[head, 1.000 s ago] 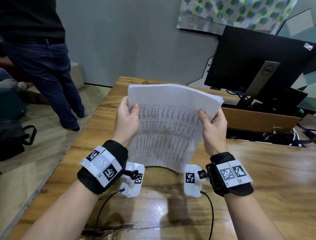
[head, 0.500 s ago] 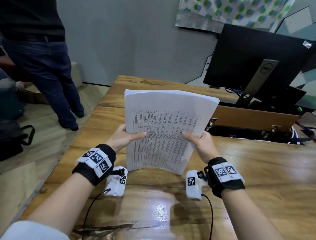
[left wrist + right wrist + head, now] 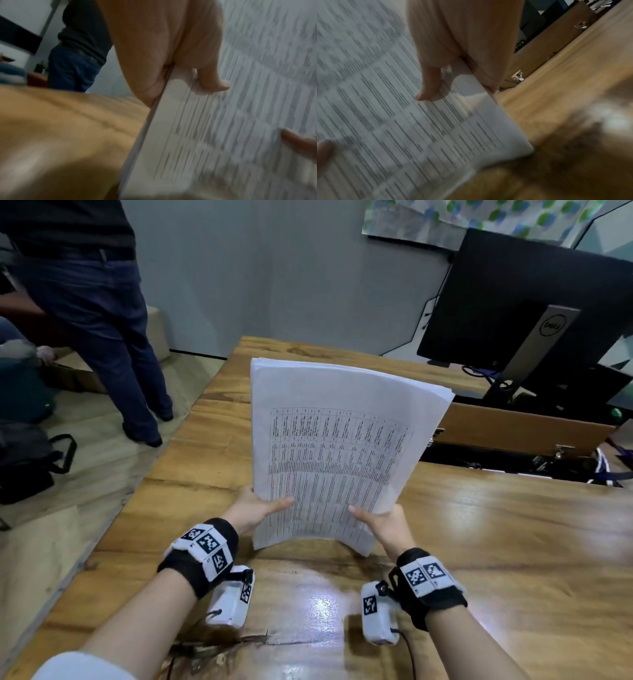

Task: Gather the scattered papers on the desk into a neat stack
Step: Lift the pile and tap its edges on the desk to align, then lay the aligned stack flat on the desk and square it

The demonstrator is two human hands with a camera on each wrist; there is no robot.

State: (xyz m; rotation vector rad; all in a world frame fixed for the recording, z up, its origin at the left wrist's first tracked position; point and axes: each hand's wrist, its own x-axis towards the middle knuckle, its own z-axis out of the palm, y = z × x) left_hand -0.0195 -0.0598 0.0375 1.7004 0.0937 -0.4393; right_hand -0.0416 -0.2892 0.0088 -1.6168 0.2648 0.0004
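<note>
A stack of white printed papers [image 3: 332,453] leans away from me over the wooden desk [image 3: 496,542], its top sheet covered in table text. My left hand [image 3: 255,508] pinches the stack's lower left edge, thumb on top and fingers behind. My right hand [image 3: 380,520] pinches the lower right edge the same way. In the left wrist view the left thumb [image 3: 211,75] presses the stack [image 3: 223,135] at its edge. In the right wrist view the right thumb [image 3: 429,83] lies on the stack [image 3: 402,121]. The bottom edge curves just above the desk.
A black monitor [image 3: 534,313] on a stand sits at the back right, behind an open cable tray [image 3: 513,463] cut into the desk. A person in dark jeans [image 3: 102,320] stands on the floor to the left, near a black bag [image 3: 30,460].
Both hands slid down from the stack's middle sides to its lower corners. The stack has tilted further away from me and sits lower toward the desk.
</note>
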